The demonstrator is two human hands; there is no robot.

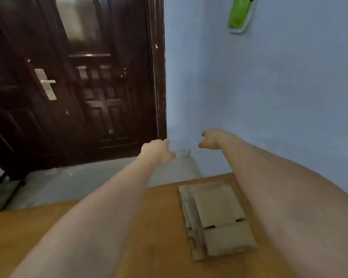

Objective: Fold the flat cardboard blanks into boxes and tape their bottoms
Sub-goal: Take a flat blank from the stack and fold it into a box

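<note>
Over the wooden table (48, 227) both arms reach out — left hand (157, 150) and right hand (211, 139) loosely curled, empty.

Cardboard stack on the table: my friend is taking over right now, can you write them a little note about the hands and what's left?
Left hand: stretched out past the table's far edge, fingers curled, holding nothing.
Right hand: also stretched forward in the air, loosely curled, empty.
Flat cardboard blanks: stacked on the wooden table, between the two forearms, nearer the right one, all still flat.
Done: no folded box is in view.
Left: pick up the top blank, fold it into a box, tape its bottom, then repeat. No tape shows in this view, so find it first.
</note>
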